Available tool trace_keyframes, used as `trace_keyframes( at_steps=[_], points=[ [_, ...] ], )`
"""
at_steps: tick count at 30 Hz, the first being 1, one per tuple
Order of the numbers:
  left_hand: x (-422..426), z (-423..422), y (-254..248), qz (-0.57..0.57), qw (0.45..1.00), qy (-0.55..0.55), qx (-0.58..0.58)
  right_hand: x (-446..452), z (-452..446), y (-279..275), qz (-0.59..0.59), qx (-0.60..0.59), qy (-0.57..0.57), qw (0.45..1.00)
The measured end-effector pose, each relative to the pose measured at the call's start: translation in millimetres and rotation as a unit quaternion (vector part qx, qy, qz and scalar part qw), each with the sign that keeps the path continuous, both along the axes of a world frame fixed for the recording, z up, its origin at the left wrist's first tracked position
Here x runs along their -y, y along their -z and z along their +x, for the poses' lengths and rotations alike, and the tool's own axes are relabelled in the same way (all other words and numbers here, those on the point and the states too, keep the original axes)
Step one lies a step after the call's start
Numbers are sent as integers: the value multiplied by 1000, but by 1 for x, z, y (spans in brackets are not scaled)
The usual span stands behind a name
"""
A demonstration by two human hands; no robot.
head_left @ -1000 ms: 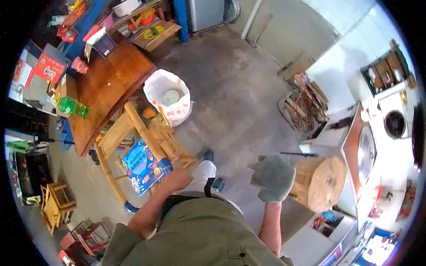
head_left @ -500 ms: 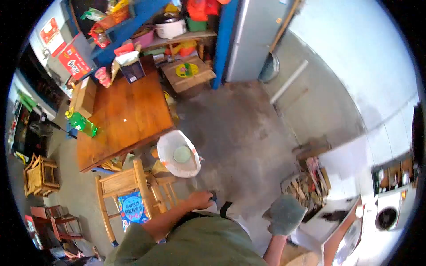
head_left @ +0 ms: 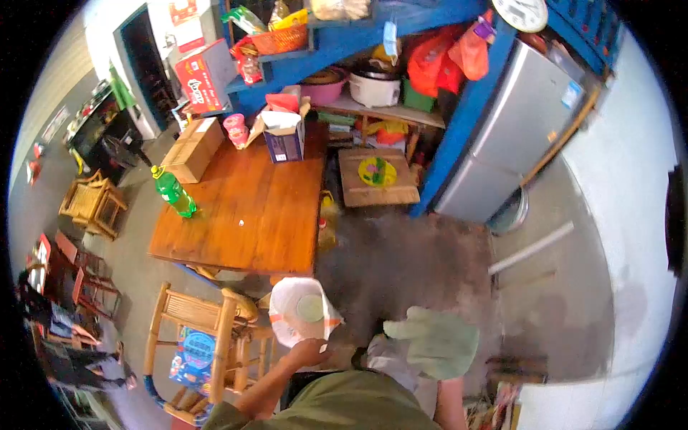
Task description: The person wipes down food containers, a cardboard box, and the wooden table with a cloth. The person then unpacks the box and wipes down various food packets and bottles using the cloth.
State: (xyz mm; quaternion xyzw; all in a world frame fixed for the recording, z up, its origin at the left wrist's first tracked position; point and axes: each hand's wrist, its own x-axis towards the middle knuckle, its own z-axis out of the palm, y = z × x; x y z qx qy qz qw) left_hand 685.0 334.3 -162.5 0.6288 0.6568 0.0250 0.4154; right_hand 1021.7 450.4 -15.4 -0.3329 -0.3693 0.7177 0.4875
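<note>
Left hand — half-curled near white sack, grip unclear | right hand — gloved, fingers extended

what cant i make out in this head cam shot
All in the head view:
Left hand: seen from its back, so whether it touches the white sack is unclear.
Right hand: fingers hidden by the grey-green glove.
Sack bottom: hidden by the pale round object inside, itself too blurred to identify.
Wall clock: top cut off by the upper edge.
Blue book on the bamboo chair: print too blurred to read.
</note>
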Motion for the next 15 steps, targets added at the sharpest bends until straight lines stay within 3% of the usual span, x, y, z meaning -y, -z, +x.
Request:
trace_keyframes(
  at_steps=[2, 3, 5, 6, 8, 12, 15],
  points=[
    [-31, 13, -10, 10, 998, -52, -15, -53, -2, -19, 34, 18, -136, 990],
    [-43, 19, -16, 14, 996, -87, -29, -78, -2, -25, 4, -37, -180, 983],
    [-80, 28, -28, 53, 992, -116, -4, -128, -6, -27, -109, -228, -224, 941],
    [-104, 30, -51, 47, 989, -141, 12, -152, -7, -25, -183, -334, -230, 895],
    [-133, 33, -69, 56, 976, -211, 24, -193, -7, -28, -175, -334, -242, 894],
    [-184, 18, -81, 73, 958, -267, 70, -254, -26, -60, -212, -364, -271, 866],
    [-215, -3, -90, 75, 945, -307, 82, -281, -45, -63, -190, -330, -298, 875]
  ],
)
